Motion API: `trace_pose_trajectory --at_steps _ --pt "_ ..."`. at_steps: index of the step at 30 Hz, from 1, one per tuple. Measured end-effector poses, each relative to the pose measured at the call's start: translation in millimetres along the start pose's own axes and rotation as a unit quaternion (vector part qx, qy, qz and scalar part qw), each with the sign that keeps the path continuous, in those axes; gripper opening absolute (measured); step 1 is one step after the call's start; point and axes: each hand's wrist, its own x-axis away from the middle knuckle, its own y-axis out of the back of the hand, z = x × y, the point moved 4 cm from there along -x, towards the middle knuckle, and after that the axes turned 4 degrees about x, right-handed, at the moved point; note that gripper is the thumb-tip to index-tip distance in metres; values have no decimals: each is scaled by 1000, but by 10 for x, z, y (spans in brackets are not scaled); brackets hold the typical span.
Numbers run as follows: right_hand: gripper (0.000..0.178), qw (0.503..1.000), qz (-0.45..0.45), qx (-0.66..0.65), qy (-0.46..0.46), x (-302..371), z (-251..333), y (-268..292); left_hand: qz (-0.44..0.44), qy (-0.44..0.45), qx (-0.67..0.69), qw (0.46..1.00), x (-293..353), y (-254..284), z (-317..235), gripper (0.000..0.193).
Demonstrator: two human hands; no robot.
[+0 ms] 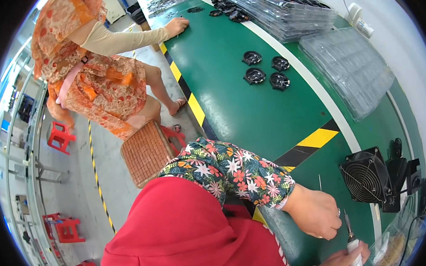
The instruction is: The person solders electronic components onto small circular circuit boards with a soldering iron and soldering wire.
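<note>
My left hand (315,213), in a dark floral sleeve, is curled closed over the green bench (215,80). From behind it a thin, straight metallic piece (320,182) sticks out; what the fingers hold is hidden. Just below and to the right, my right hand (343,261) grips a soldering iron (355,258) by its white-wrapped handle. The iron's tip points up, close beside my left knuckles without visibly touching them. Farther up the bench lie several round black parts (254,76), apart from both hands.
A black fan (365,175) stands at the right, with cables and a clear bag (390,248) near it. Clear plastic trays (346,67) lie along the wall. A co-worker's hand (176,26) rests at the bench's far left edge. A stool (147,153) is at left.
</note>
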Motion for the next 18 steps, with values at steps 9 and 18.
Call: trace_pose_trajectory --at_steps 9,18 --pt "10 995 35 -71 53 77 -75 -122 -15 -75 -22 997 28 96 -41 17" --pt "8 993 47 -109 16 71 -171 -20 -24 -71 67 995 54 -34 -95 31"
